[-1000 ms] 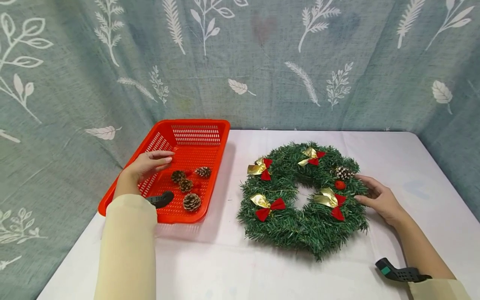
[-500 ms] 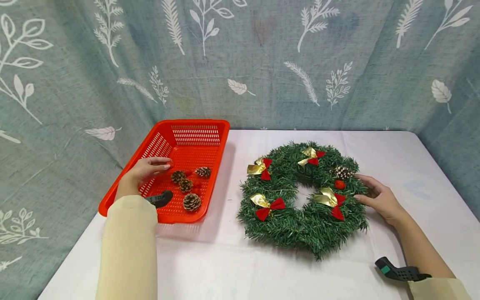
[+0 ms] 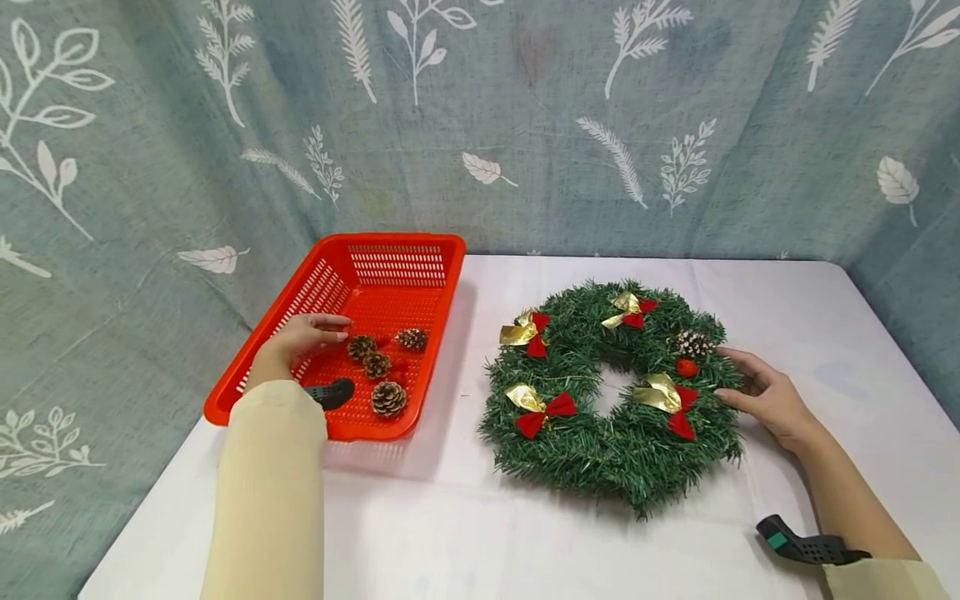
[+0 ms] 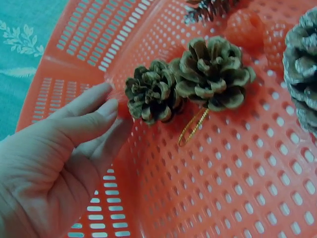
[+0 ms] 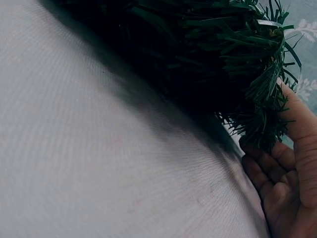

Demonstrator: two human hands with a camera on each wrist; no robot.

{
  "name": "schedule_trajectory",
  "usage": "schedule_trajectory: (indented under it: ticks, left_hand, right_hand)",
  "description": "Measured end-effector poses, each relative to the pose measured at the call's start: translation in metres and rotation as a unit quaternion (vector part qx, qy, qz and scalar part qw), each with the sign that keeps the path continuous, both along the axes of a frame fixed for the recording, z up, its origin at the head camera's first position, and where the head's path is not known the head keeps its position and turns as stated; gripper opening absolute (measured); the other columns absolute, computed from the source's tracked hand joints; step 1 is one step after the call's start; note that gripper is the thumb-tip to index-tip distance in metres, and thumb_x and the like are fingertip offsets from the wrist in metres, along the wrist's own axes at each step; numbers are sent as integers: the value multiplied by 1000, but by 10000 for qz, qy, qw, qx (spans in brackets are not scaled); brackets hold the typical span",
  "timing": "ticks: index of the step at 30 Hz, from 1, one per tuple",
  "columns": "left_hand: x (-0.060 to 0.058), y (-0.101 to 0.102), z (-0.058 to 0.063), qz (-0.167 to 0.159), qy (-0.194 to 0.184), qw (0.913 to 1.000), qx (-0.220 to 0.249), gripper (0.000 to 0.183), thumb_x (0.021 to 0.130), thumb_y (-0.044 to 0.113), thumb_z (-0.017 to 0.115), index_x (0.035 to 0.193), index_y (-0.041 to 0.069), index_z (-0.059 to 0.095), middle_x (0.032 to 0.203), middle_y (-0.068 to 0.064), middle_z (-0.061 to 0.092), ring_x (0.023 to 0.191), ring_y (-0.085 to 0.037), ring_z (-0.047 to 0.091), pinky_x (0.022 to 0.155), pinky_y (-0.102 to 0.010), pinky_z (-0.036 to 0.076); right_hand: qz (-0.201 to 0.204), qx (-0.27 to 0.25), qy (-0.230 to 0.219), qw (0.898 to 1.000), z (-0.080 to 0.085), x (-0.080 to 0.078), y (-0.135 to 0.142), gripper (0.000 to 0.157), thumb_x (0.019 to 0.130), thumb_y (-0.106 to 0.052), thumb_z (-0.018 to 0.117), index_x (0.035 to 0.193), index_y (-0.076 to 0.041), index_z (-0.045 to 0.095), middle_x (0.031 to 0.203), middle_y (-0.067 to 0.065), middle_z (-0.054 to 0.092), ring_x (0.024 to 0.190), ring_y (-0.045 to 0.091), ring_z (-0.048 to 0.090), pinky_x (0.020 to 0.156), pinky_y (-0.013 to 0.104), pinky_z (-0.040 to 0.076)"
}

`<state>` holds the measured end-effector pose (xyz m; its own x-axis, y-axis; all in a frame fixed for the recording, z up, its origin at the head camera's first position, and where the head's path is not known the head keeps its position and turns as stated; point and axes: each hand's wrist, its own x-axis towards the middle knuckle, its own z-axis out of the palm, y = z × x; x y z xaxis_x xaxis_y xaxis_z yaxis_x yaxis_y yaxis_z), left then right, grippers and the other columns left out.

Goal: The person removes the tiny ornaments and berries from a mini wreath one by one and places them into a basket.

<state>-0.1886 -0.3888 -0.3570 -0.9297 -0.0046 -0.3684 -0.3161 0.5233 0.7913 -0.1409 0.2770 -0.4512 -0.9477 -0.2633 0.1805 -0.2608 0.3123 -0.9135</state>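
Observation:
My left hand (image 3: 298, 337) reaches into a red plastic basket (image 3: 444, 312), beside the pine cones. In the left wrist view, its thumb and fingertips (image 4: 108, 107) pinch a small red berry-like ball (image 4: 118, 95), which nearly blends into the basket. Two brown pine cones (image 4: 213, 74) lie just past the fingertips, a gold loop hanging from one. My right hand (image 3: 772, 400) grips the right edge of a green wreath (image 3: 600, 467), thumb on the outer needles and other fingers lower down. Bows of gold and red, a frosted pine cone and a red ball decorate the wreath.
A larger pine cone (image 3: 388, 399) and a frosted one (image 3: 412, 338) also lie in the basket, with red berry-like balls (image 4: 245, 27) among them. Basket and wreath stand apart on a white-covered table (image 3: 480, 533). A leaf-patterned curtain (image 3: 525, 167) hangs behind.
My left hand has come down toward the basket floor near the pine cones, and its fingers have closed on the red ball. The right hand stays on the wreath. The head view has shifted slightly.

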Motion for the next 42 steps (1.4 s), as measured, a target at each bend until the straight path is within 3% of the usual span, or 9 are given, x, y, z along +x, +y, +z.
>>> schedule_trajectory:
  ticks: [9,24,26,29,33,36,38,42]
  left_hand:
    - [-5,5,1,282,-61,9944,1021,56,95,15,57,142,-6,35,101,11,67,100,-5,63,106,-38,38]
    - [-6,11,2,117,125,9889,1477,65,91,21,63,144,-3,33,109,7,67,111,-15,62,106,-43,34]
    - [-5,11,4,126,194,9850,1710,65,92,18,62,144,-4,31,109,7,68,110,-15,62,106,-42,34]
    - [-3,9,8,185,489,9745,2181,63,92,10,61,144,-6,31,108,8,68,104,-10,65,100,-34,43]
    - [1,8,17,201,844,9511,2966,58,92,0,56,144,-5,31,113,4,68,99,-8,66,86,-24,53]
    - [2,9,21,130,841,9400,3304,50,93,-3,54,141,-1,40,114,1,67,100,-10,66,84,-24,53]
    - [1,11,23,66,736,9381,3383,47,93,-4,53,139,1,44,114,1,68,102,-12,66,85,-25,53]
    - [-2,14,29,-87,514,9423,3306,48,94,-1,53,140,2,40,116,2,67,106,-11,64,88,-25,52]
  right_hand:
    - [46,-107,103,9999,1,1,2,62,88,1,62,141,-24,44,131,-30,43,115,-17,34,86,2,33]
    - [-28,3,94,10000,2,2,4,60,88,-1,64,140,-26,46,130,-29,45,113,-18,35,85,2,34]
    - [-31,-5,120,9999,2,1,3,60,88,-1,64,140,-26,46,131,-27,45,112,-18,35,84,2,35]
    - [-27,-41,140,9999,2,0,0,59,88,-1,64,139,-25,47,132,-25,46,112,-18,36,84,3,35]
    - [4,-92,148,9998,0,0,-1,59,88,-1,64,139,-25,47,135,-21,47,113,-18,36,84,3,35]
    - [14,-107,152,9998,0,0,-1,60,88,-1,64,139,-26,47,135,-21,46,113,-18,36,84,3,35]
    - [23,-115,144,9998,0,0,-2,59,88,-1,64,139,-26,47,134,-22,46,113,-18,36,85,3,35]
    - [59,-157,109,9998,1,1,-2,59,88,-1,64,139,-25,47,134,-23,46,113,-18,36,85,3,35]
